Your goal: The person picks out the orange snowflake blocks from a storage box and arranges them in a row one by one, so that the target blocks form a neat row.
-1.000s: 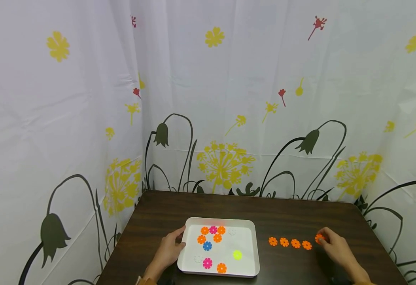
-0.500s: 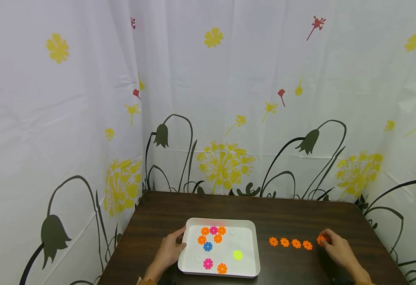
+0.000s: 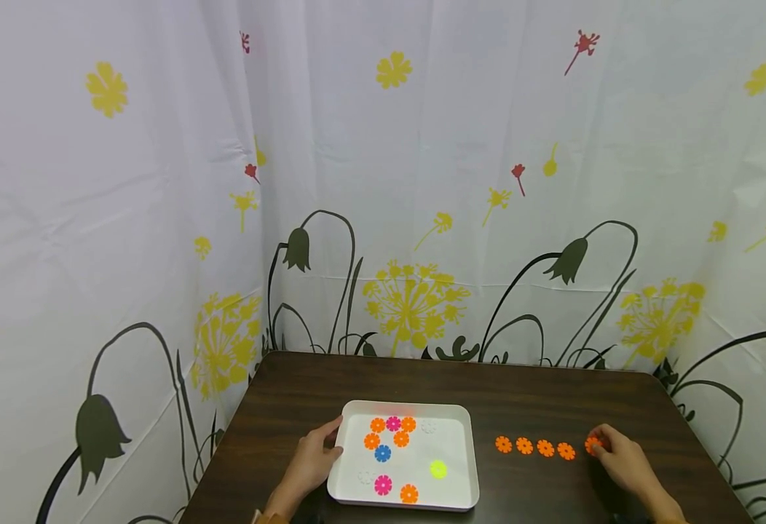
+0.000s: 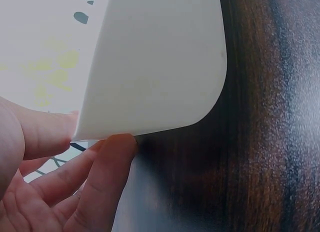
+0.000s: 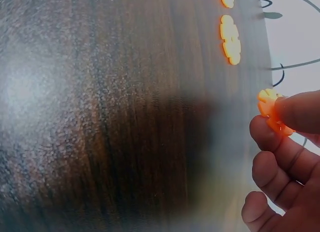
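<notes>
Mustard-brown sleeves (image 3: 274, 519) on both sides, bare fingers (image 5: 263, 168) with rounded tips

Dark wood-grain tabletop (image 3: 520, 393) with a glossy sheen, white round-cornered tray (image 3: 453, 447) on it, four orange flower-shaped discs (image 3: 545, 448) in a row right of the tray

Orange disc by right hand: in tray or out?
Out. In the head view, the right hand pinches the disc to the right of the tray.
</notes>
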Available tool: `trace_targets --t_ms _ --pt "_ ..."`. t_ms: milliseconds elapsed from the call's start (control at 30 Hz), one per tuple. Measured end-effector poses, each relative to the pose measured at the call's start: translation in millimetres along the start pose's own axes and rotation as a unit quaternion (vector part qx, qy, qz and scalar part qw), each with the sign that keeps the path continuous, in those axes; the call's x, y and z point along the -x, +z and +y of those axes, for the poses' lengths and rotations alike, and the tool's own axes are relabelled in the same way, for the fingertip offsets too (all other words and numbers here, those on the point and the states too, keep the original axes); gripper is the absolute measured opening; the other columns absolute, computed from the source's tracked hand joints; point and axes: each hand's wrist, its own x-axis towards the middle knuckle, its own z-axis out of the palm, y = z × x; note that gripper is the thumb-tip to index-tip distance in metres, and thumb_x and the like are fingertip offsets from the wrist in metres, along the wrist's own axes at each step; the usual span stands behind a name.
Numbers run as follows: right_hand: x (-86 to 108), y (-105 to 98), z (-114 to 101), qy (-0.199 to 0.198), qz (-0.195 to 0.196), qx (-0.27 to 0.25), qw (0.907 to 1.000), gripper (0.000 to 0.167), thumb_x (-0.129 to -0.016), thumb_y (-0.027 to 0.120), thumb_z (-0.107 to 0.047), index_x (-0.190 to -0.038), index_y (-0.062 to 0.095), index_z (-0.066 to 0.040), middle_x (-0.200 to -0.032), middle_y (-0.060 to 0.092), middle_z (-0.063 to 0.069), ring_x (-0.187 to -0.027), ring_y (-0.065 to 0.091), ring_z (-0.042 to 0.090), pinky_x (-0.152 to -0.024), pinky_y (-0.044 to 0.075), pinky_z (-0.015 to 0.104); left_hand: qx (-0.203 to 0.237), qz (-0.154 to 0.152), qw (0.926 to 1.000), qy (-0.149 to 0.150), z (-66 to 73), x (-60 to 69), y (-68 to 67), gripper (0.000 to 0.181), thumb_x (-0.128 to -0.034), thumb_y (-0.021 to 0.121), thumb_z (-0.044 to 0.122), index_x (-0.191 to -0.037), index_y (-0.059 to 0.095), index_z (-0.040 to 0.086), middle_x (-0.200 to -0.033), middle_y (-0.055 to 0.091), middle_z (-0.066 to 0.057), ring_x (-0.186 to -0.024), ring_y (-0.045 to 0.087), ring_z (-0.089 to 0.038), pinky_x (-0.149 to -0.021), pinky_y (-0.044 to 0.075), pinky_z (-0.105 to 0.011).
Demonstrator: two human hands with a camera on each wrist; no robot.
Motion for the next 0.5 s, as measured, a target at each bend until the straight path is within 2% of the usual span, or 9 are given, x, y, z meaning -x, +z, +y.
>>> trace_targets --t_ms 267,500 --pt "-3.3 5.7 10.3 0.014 -0.021 -0.019 0.9995 0.016 -0.1 0.063 -0.011 -0.113 0.067 -0.001 -0.083 0.064 0.002 -0.073 0.055 0.02 -0.065 0.043 0.037 -0.002 -0.002 1.0 0.004 -1.7 -0.6 -1.1 0.059 -0.0935 0.071 -0.005 -0.15 0.054 -0.005 -0.123 0.07 -0.03 -0.086 0.075 -0.023 -0.074 0.064 -0.04" --pt "-4.3 9.1 6.6 0.02 -0.023 -0.032 0.9991 0.014 -0.1 0.064 -0.009 -0.111 0.068 -0.001 -0.084 0.067 0.001 -0.073 0.058 0.019 -0.065 0.044 0.036 -0.002 -0.001 1.0 0.004 -2.3 -0.7 -0.5 0.059 -0.0937 0.071 -0.004 -0.151 0.054 -0.004 -0.122 0.07 -0.029 -0.084 0.074 -0.023 -0.073 0.064 -0.04"
